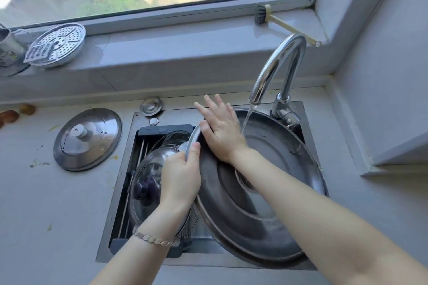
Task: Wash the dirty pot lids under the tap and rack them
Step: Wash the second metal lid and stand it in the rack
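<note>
Grey worktop [58, 203] surrounds sink [120, 183] below window. Large steel lid [266, 227] tilted in sink, underside up, tap [275, 67] running water onto far rim. Left hand [180, 176] grips lid's left edge, fingers curled around rim. Right hand [222, 132] flat on lid's inner face, fingers spread, gripping nothing. Glass lid [148, 176] lies in black rack [141, 132] at sink's left. Smaller steel lid [86, 139] rests on worktop, well apart.
</note>
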`<state>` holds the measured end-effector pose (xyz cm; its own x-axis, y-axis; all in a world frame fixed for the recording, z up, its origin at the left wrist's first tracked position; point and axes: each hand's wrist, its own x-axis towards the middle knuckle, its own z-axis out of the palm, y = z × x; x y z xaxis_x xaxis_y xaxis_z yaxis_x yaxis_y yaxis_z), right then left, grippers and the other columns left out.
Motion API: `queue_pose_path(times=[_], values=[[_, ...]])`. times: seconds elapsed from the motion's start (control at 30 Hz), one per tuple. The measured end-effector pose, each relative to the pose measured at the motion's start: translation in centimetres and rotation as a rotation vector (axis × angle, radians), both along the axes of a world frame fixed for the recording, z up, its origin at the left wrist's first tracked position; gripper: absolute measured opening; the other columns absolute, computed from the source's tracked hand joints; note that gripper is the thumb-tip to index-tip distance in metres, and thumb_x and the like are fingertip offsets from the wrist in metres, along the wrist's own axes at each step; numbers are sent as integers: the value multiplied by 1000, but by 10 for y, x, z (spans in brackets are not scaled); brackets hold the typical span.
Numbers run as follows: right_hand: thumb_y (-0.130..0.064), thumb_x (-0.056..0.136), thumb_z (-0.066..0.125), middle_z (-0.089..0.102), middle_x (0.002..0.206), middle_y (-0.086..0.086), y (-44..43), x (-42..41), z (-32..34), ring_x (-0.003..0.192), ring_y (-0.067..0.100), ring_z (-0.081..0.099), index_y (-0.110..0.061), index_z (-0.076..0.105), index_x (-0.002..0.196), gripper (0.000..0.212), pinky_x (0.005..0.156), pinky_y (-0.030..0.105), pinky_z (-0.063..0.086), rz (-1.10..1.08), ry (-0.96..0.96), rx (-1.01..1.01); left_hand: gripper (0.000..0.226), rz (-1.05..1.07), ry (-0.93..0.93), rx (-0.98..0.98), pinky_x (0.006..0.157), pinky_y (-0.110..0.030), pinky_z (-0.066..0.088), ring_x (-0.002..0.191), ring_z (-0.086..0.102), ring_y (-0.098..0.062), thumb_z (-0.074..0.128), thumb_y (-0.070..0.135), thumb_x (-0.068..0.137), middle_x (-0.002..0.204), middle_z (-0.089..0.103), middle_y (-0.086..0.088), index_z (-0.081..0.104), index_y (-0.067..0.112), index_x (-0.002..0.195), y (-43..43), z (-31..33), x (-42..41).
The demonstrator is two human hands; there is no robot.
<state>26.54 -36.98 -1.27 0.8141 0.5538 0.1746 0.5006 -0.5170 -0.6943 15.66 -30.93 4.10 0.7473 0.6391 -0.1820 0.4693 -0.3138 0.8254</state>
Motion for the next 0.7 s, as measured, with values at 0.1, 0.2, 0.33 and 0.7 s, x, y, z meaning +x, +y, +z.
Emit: queue_pose_path(times=[0.1, 0.2, 0.33, 0.7], values=[[-51, 86, 22, 52, 136, 6, -10, 7, -7, 135, 22, 35, -18, 59, 123, 62, 114, 34, 10, -42, -98, 74, 52, -47, -36, 87, 50, -30, 24, 48, 31, -18, 46, 37, 94, 47, 35, 1, 32, 12, 51, -2, 0, -5], [-49, 89, 27, 58, 122, 6, -24, 14, -17, 122, 24, 46, -13, 59, 117, 56, 105, 37, 27, -213, -31, 105, 50, -84, -43, 183, 51, -31, 25, 49, 37, -16, 45, 37, 95, 48, 39, 4, 36, 13, 52, -8, 1, -11], [-37, 100, 27, 33, 149, 5, -51, 28, -28, 141, 21, 21, -13, 31, 143, 50, 116, 37, 15, -309, 399, 59, 48, -47, -48, 216, 52, -32, 27, 50, 37, -17, 44, 35, 95, 47, 37, 4, 33, 17, 52, -9, -4, -18], [-56, 90, 21, 16, 156, -2, -36, 2, -16, 144, 11, 4, -24, 26, 146, 64, 118, 34, -1, -55, 170, 22, 47, -15, -61, 182, 52, -32, 26, 50, 37, -17, 44, 34, 95, 48, 38, 4, 33, 19, 52, -11, -8, -16]])
